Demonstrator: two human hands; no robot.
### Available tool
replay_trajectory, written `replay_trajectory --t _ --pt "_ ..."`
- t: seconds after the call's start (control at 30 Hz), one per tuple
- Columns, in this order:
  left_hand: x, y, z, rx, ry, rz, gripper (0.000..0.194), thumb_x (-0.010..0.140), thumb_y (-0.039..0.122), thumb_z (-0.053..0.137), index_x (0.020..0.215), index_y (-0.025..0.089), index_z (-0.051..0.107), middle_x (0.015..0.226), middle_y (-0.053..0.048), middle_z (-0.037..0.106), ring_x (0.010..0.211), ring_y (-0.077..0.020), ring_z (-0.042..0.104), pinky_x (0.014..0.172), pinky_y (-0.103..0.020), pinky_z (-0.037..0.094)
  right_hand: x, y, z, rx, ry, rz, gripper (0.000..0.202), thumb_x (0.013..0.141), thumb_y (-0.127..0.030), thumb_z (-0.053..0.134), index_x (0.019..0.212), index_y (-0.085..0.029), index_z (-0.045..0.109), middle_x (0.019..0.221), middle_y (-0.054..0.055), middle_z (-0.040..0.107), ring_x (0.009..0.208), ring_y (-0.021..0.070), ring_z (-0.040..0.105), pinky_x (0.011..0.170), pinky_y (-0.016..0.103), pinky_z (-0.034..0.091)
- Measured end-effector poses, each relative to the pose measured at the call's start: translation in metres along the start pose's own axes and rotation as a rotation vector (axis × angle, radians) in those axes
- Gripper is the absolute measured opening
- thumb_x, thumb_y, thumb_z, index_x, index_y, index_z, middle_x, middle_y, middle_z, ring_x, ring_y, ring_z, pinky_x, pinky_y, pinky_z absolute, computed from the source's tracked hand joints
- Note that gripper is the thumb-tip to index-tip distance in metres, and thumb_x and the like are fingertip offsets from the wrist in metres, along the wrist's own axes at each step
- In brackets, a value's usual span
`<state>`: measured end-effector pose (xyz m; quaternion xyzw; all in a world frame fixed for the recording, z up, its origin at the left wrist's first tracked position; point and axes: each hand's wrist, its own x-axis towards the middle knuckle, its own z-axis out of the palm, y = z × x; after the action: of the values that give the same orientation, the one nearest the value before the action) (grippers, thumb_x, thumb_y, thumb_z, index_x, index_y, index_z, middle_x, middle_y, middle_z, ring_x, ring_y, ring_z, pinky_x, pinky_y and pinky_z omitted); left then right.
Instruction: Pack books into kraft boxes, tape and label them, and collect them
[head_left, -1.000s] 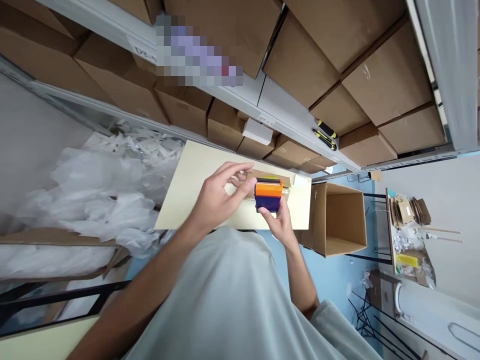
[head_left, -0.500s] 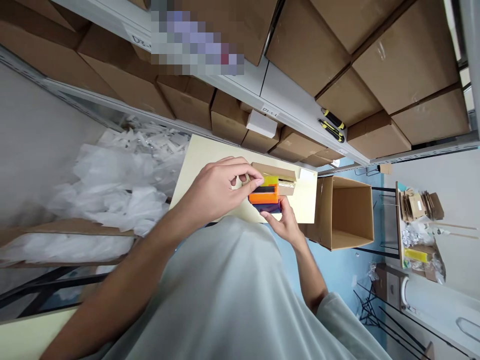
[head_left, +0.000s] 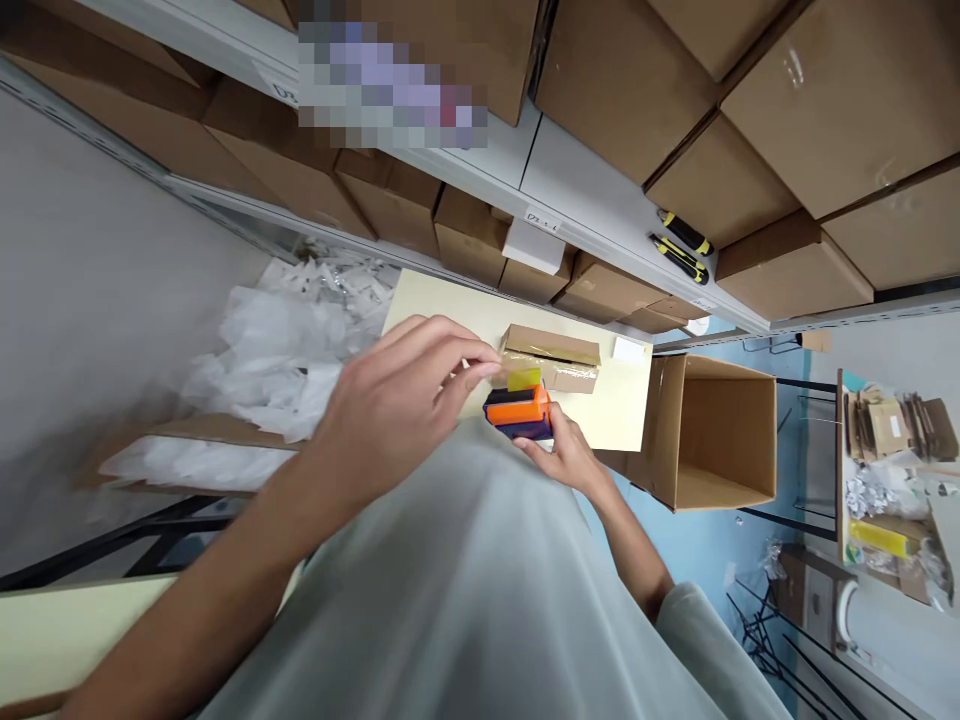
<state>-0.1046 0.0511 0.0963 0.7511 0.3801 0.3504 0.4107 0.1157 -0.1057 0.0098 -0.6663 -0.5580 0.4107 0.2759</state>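
An orange and dark blue tape dispenser with yellow tape is held in my right hand, its fingers wrapped round the right end. My left hand is to the left, thumb and fingertips pinched together near the tape's side; what they hold, if anything, is too small to tell. Just beyond the dispenser a small closed cardboard box with shiny tape on it lies on the pale yellow table.
A large open cardboard box stands right of the table. Shelves with cardboard boxes and two yellow-black cutters run along the back. White plastic packaging is heaped at the left. A small white label lies on the table.
My left hand has moved left, away from the dispenser. The dispenser and my right hand have shifted slightly left and toward me, showing more of the small box.
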Motion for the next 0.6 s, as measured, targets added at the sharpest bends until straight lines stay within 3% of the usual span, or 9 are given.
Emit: replay_trajectory --t 0.17,0.3,0.47,0.6 --pt "-0.003 -0.025 0.018 -0.041 0.073 -0.126 0.023 0.102 0.046 0.068 0.094 0.029 0.081 0.094 -0.004 0.076 0.085 -0.0225 0.07 0.083 -0.037 0.061 -0.004 0.018 -0.032 -0.125 -0.095 0.072 0.037 0.099 -0.058 0.072 0.118 -0.027 0.064 0.091 0.002 0.073 0.076 0.0245 0.067 0.073 0.035 0.055" --pt "-0.008 -0.071 0.063 -0.237 0.163 -0.409 0.018 0.089 0.042 0.08 0.089 0.024 0.081 0.087 -0.003 0.078 0.075 -0.019 0.068 0.071 -0.033 0.058 0.012 0.024 -0.071 -0.273 -0.168 0.176 0.033 0.095 -0.055 0.073 0.11 -0.026 0.068 0.086 0.001 0.072 0.072 0.0226 0.064 0.069 0.032 0.048" --pt "-0.012 -0.137 0.131 -0.46 0.377 -0.717 0.018 0.082 0.036 0.085 0.086 0.02 0.079 0.085 -0.004 0.08 0.076 -0.0183 0.071 0.07 -0.03 0.06 0.07 0.027 -0.111 -0.391 -0.292 0.241 0.05 0.098 -0.072 0.07 0.101 -0.022 0.073 0.08 0.001 0.073 0.068 0.0204 0.064 0.064 0.03 0.043" --pt "-0.011 -0.171 0.165 -0.544 0.491 -0.851 0.016 0.083 0.033 0.082 0.085 0.018 0.077 0.085 -0.005 0.079 0.078 -0.0175 0.072 0.07 -0.028 0.059 0.132 0.037 -0.121 -0.45 -0.464 0.221 0.059 0.096 -0.08 0.068 0.086 -0.021 0.068 0.072 -0.001 0.066 0.066 0.0165 0.059 0.061 0.028 0.038"
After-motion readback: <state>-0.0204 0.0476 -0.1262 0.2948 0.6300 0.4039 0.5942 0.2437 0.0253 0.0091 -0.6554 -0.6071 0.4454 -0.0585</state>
